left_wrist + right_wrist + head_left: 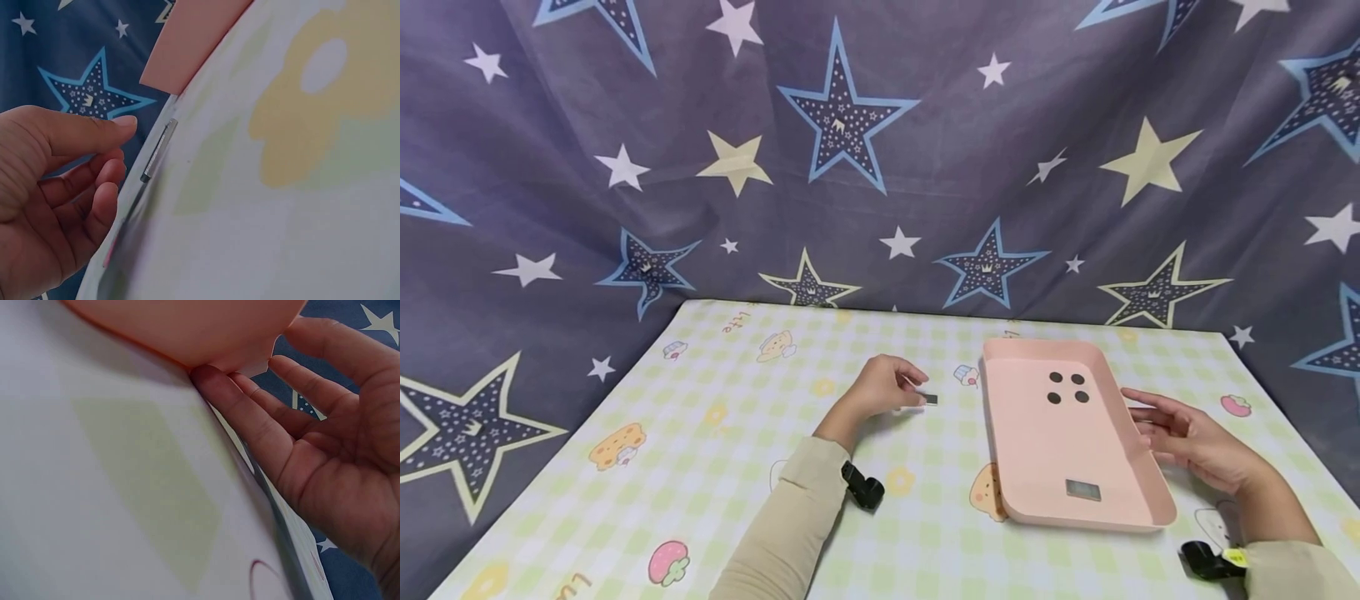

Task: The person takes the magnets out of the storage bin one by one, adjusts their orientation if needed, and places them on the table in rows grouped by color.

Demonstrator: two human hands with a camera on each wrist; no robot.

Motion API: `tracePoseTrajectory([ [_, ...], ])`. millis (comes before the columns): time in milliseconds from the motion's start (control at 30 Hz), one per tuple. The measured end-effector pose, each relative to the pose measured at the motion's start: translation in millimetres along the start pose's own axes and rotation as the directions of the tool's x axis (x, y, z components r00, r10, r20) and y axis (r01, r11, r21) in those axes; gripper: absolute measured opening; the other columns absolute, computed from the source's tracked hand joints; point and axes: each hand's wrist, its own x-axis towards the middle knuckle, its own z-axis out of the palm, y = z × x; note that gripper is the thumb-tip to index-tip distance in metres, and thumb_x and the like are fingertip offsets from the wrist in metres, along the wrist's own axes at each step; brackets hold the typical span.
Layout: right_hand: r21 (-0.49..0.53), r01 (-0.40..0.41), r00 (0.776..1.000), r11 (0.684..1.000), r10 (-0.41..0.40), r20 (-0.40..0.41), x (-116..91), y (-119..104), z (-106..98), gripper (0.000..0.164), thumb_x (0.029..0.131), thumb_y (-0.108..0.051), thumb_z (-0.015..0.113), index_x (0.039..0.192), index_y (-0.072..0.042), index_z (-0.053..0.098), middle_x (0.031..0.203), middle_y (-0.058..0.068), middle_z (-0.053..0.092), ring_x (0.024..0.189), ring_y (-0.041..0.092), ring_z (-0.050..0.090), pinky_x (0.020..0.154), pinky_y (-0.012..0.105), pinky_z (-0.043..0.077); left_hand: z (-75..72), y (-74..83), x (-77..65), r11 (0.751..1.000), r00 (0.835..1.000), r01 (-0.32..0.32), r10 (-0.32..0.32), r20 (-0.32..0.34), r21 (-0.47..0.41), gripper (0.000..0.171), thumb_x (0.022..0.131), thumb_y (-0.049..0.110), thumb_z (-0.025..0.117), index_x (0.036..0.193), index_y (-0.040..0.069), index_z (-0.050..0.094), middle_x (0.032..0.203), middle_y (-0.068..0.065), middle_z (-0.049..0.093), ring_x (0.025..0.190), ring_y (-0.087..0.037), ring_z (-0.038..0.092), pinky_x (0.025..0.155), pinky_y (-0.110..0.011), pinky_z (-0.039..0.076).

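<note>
A shallow pink tray (1037, 467) with raised walls rests on the right part of the table. My right hand (1206, 446) is at its right wall, fingers extended; in the right wrist view, fingertips (209, 378) meet the tray's outer side near its base. Left of the tray, my left hand (883, 387) hovers low over the cloth with loosely bent fingers. Just beyond them lies a small flat rectangular piece (932, 399), dark on top. The left wrist view shows that piece (159, 150) edge-on and silvery, with a gap between it and the thumb.
Inside the tray are several black discs (1055, 398) grouped towards the far end. A small grey metallic rectangle (1083, 490) lies near its front. A checked, patterned cloth (715, 483) covers the table. Behind the table hangs a dark star-print curtain (925, 175).
</note>
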Motion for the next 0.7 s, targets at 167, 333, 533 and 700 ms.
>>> tracePoseTrajectory([
  [167,-0.001,-0.001,1.000,1.000,0.001,-0.005,0,0,1,0.061,0.098,0.010,0.042,0.151,-0.021,0.039,0.132,-0.002,0.059,0.116,0.013,0.059,0.087,0.038,0.054,-1.3,6.8,-0.7,1.000,1.000,-0.014,0.014,0.004,-0.005,0.027,0.077,0.006,0.082,0.103,0.003,0.075,0.091,-0.009,0.071,0.075,-0.011,0.062,0.064,-0.025,0.052],
  [333,-0.010,-0.008,1.000,1.000,0.007,-0.021,-1,0,1,0.061,0.098,0.010,0.044,0.150,-0.021,0.040,0.131,-0.002,0.059,0.115,0.013,0.060,0.087,0.038,0.055,-0.5,15.6,-3.0,0.999,0.999,-0.043,0.043,0.021,-0.014,0.028,0.077,0.008,0.083,0.104,0.003,0.075,0.095,-0.011,0.071,0.077,-0.012,0.062,0.066,-0.026,0.053],
  [533,-0.024,-0.016,0.999,1.000,0.016,-0.036,-1,1,1,0.061,0.098,0.009,0.044,0.150,-0.022,0.040,0.130,-0.002,0.059,0.114,0.013,0.060,0.086,0.038,0.055,4.2,26.8,-4.4,0.993,0.993,-0.118,0.118,0.029,-0.007,0.027,0.077,0.007,0.082,0.103,0.002,0.075,0.095,-0.014,0.072,0.074,-0.009,0.062,0.068,-0.023,0.051],
  [700,-0.021,-0.015,0.999,1.000,0.014,-0.030,0,0,0,0.061,0.098,0.010,0.044,0.150,-0.021,0.039,0.131,-0.002,0.059,0.114,0.013,0.060,0.087,0.038,0.055,8.5,37.8,-6.9,0.991,0.990,-0.136,0.136,0.047,0.001,0.025,0.079,0.008,0.080,0.103,0.003,0.075,0.094,-0.011,0.072,0.075,-0.006,0.063,0.079,-0.032,0.053],
])
